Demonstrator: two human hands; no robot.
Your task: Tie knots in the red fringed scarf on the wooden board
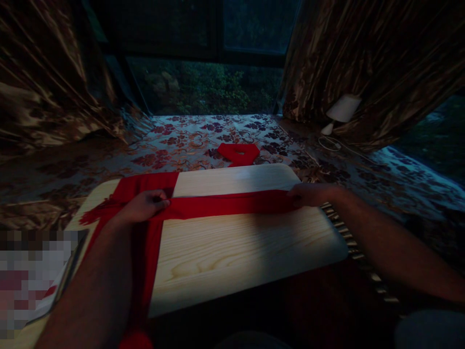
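A long red scarf with a fringed end lies stretched sideways across a pale wooden board. My left hand pinches its upper edge toward the left, near the fringe. At the other side my right hand grips the scarf's right end, its fingertips partly hidden by the cloth. Beneath the left part, a second red strip of cloth runs from the board's back edge down over its front edge. Whether the two strips are one piece I cannot tell.
Behind the board, a folded red cloth rests on a flowered cover. A white lamp with a cord stands at the back right. Brown curtains flank the window. The lower left is pixelated.
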